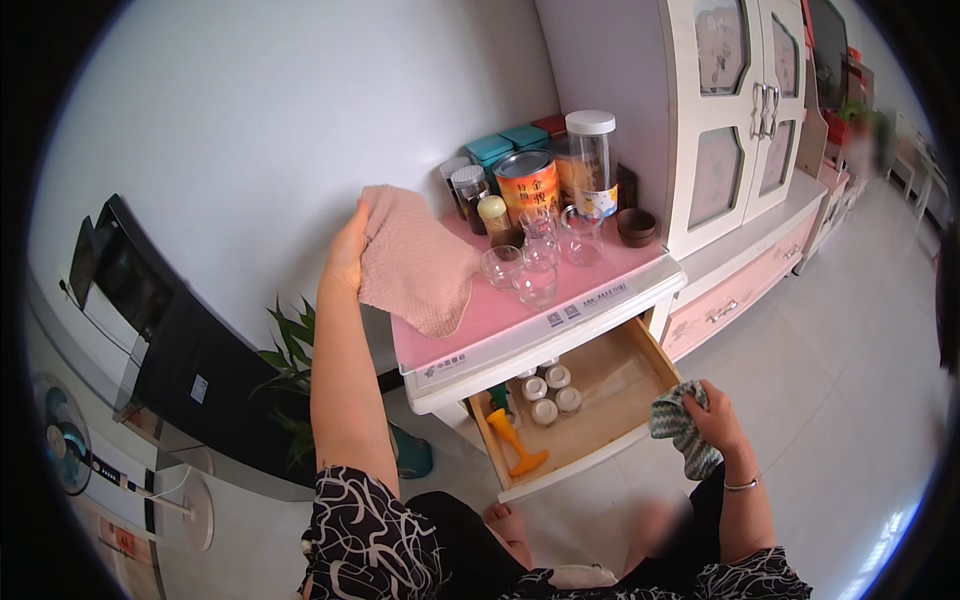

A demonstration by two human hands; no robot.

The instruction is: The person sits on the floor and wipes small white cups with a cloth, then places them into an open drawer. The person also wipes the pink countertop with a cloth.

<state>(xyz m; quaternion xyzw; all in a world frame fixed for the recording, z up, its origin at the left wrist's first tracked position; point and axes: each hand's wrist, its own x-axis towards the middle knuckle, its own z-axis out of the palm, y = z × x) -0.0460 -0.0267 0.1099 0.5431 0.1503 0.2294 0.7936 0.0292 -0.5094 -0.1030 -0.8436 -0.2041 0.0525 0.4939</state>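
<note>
My left hand [347,251] holds up a pink textured cloth [416,259] by its edge, over the left end of the pink cabinet top [480,326]. Right of the cloth stand a small glass carafe [540,236] and several clear glass cups [536,285]. In my right hand [716,420] is a bunched green-and-white patterned cloth [679,427], by the right front corner of the open drawer [622,424]. Inside the drawer lie several small white cups [556,376], an orange plastic tool [517,446] and a green object [500,397].
Behind the glassware stand orange tins [527,187], a tall white-lidded jar [592,161], teal boxes [489,148] and stacked brown bowls [636,226]. A white cupboard [720,135] adjoins on the right. To the left are a leafy plant [292,337], a black panel [217,360] and a fan [60,435].
</note>
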